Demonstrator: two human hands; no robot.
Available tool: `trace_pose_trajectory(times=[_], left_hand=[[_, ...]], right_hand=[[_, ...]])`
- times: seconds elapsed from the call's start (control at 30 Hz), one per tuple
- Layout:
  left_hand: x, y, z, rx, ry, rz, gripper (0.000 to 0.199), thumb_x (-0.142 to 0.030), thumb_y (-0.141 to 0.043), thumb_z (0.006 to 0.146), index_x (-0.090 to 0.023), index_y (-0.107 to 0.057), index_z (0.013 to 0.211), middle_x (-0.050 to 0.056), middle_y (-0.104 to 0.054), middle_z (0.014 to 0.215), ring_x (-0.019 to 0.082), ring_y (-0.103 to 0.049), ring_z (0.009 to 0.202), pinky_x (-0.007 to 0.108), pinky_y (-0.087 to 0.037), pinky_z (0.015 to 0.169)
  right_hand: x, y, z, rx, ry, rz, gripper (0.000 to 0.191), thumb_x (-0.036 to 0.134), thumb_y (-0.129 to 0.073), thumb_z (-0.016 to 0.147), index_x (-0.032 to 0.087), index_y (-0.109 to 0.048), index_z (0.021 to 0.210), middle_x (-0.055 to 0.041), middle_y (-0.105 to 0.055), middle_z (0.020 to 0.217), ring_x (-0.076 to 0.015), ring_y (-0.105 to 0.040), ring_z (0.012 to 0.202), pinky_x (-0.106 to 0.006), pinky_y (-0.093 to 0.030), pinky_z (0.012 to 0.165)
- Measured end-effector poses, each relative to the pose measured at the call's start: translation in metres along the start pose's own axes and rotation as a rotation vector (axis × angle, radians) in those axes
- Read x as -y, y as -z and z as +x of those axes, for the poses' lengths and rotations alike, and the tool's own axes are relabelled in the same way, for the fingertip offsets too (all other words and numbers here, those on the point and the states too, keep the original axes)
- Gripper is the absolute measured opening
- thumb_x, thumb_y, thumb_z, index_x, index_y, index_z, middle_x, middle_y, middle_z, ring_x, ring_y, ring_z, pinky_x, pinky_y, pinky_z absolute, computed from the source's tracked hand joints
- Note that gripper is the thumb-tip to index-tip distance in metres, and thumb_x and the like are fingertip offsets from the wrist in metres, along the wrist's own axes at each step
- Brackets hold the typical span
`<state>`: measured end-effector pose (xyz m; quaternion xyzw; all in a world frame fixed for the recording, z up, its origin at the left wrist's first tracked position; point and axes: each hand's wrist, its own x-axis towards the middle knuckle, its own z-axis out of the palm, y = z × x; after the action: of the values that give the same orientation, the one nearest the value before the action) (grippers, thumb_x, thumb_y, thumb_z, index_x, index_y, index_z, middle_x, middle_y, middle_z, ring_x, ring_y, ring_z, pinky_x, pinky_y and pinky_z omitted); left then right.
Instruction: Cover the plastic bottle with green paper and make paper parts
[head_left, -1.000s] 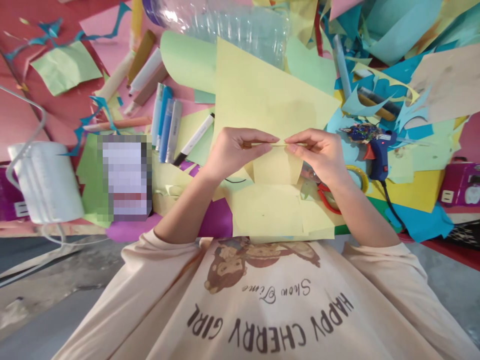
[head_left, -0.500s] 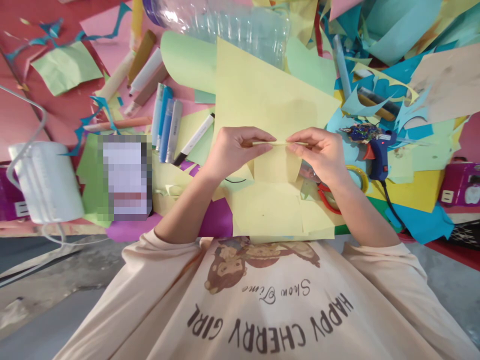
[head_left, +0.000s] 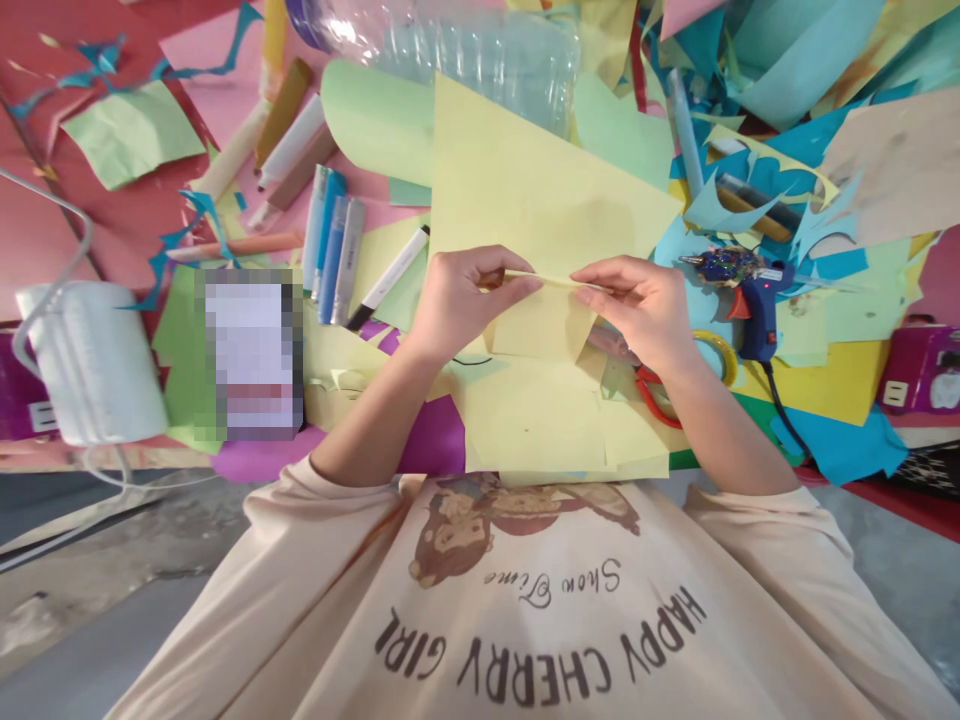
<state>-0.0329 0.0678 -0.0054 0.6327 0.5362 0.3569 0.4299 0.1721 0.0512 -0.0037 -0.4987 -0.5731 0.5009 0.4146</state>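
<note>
Between both hands is a small piece of yellow paper [head_left: 536,325], its top edge folded into a narrow strip. My left hand [head_left: 469,300] pinches the left end of that edge between thumb and fingers. At the right end, my right hand [head_left: 637,300] pinches the same edge. Behind the hands lies a large yellow sheet [head_left: 525,180], and in front of them more yellow paper [head_left: 532,430] lies by the table edge. Scissors with a red and yellow handle [head_left: 709,350] lie partly hidden under my right wrist.
A blue hot glue gun [head_left: 761,310] with a cord lies on the right. Several markers [head_left: 334,250] and a pixelated phone [head_left: 255,350] are on the left, beside a white cylinder with a cable [head_left: 97,365]. A clear plastic bottle [head_left: 465,55] lies at the back among paper scraps.
The yellow paper piece has tilted slightly, its lower edge shifting left. My left fingers have moved a little left and up along the folded edge; my right hand has barely moved.
</note>
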Motion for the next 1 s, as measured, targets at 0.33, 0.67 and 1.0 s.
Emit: trace_pose_trajectory(times=[0.33, 0.67, 1.0], left_hand=[[-0.0033, 0.0004, 0.0018, 0.008, -0.012, -0.048, 0.025, -0.043, -0.070, 0.075, -0.019, -0.072, 0.069, 0.002, -0.073, 0.069, 0.014, -0.066, 0.067, 0.024, -0.052, 0.059], [-0.0020, 0.0014, 0.0023, 0.019, -0.041, -0.072, 0.023, -0.040, -0.070, 0.078, -0.019, -0.072, 0.069, 0.001, -0.072, 0.070, 0.012, -0.066, 0.067, 0.022, -0.051, 0.059], [-0.0036, 0.0004, 0.0007, 0.015, 0.026, -0.062, 0.019, -0.037, -0.070, 0.077, -0.019, -0.077, 0.079, 0.002, -0.075, 0.079, 0.015, -0.070, 0.076, 0.026, -0.057, 0.069]], right_hand=[[0.0022, 0.0008, -0.0001, -0.039, -0.049, 0.014, 0.032, 0.051, -0.077, 0.069, 0.022, -0.067, 0.074, 0.0031, -0.068, 0.067, -0.0106, -0.064, 0.063, -0.022, -0.054, 0.056], [0.0028, 0.0019, 0.0017, -0.036, -0.059, 0.003, 0.033, 0.053, -0.074, 0.073, 0.022, -0.063, 0.074, 0.0040, -0.061, 0.065, -0.0078, -0.056, 0.059, -0.021, -0.047, 0.052], [-0.0047, 0.0040, 0.0018, -0.063, -0.070, 0.002, 0.026, 0.049, -0.074, 0.075, 0.025, -0.075, 0.085, 0.0042, -0.061, 0.061, -0.0088, -0.056, 0.055, -0.022, -0.047, 0.050]])
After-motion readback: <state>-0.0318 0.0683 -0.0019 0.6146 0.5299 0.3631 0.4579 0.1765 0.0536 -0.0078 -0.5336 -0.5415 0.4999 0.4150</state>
